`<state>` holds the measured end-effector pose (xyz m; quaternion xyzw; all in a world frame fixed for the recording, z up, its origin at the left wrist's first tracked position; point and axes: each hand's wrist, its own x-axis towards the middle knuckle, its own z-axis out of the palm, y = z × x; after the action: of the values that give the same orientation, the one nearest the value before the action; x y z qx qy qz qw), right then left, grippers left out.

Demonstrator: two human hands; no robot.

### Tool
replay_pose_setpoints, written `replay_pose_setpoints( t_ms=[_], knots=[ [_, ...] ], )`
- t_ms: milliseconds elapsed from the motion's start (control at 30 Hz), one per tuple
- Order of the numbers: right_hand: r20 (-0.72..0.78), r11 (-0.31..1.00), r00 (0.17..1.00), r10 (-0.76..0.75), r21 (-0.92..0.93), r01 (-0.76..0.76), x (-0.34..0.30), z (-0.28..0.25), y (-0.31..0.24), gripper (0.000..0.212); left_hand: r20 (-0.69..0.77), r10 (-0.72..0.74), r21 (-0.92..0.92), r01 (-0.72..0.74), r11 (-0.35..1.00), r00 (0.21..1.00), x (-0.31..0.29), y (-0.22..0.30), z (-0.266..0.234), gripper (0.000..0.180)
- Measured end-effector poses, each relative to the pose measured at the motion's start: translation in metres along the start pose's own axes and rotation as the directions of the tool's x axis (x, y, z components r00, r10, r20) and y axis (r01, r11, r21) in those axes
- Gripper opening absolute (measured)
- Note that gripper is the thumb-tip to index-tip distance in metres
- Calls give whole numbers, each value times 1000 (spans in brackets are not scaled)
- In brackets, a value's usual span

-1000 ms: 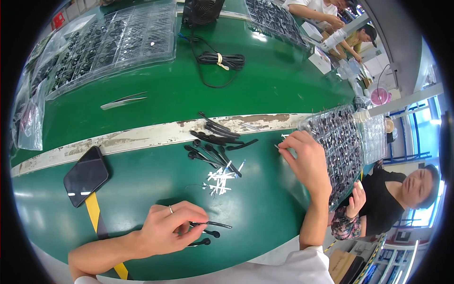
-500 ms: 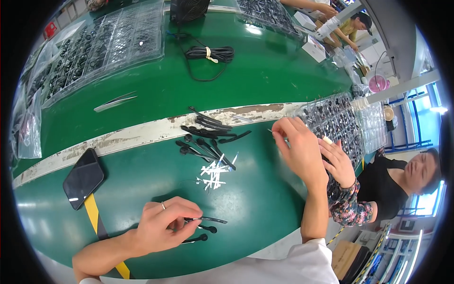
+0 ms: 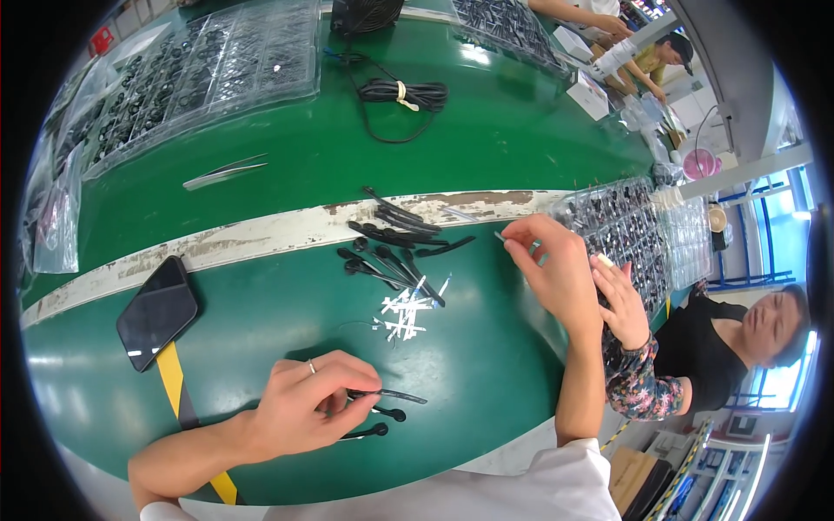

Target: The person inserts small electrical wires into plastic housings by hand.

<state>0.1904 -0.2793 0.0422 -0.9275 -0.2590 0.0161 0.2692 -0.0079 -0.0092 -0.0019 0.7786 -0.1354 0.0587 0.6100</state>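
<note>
My bare arms, white top

A thin ring sits on my left hand (image 3: 308, 404); my right hand (image 3: 556, 273) wears nothing, and both forearms are uncovered below a white shirt (image 3: 539, 482).

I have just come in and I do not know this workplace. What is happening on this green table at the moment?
A person sits at a green table and sorts small black cable-like parts. The left hand pinches one thin black part low on the table, with two more beside it. The right hand is raised near a clear tray of parts, holding something tiny. A pile of black parts and white scraps lie between. A co-worker's hand reaches in beside the right hand.
</note>
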Motion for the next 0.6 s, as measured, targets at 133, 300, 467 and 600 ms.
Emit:
replay_pose_setpoints(
  t_ms=[133, 300, 467, 600],
  knots=[
    [-114, 977, 985, -130, -182, 108, 4, 13, 4, 12, 2, -15, -14, 15, 1000, 1000, 2, 1, 3, 17],
    [-196, 984, 964, -180, -44, 175, 17, 41, 2, 11, 1, -27, -23, 27, 999, 1000, 2, 2, 2, 15],
    [-201, 979, 960, -192, -111, 173, 19, 42, 1, 9, -8, -40, -31, 40, 999, 999, 1, 1, 2, 14],
    [-205, 966, 953, -221, -183, 185, 20, 43, 1, 8, -3, -48, -27, 48, 999, 999, 1, 1, 2, 14]
  ],
)
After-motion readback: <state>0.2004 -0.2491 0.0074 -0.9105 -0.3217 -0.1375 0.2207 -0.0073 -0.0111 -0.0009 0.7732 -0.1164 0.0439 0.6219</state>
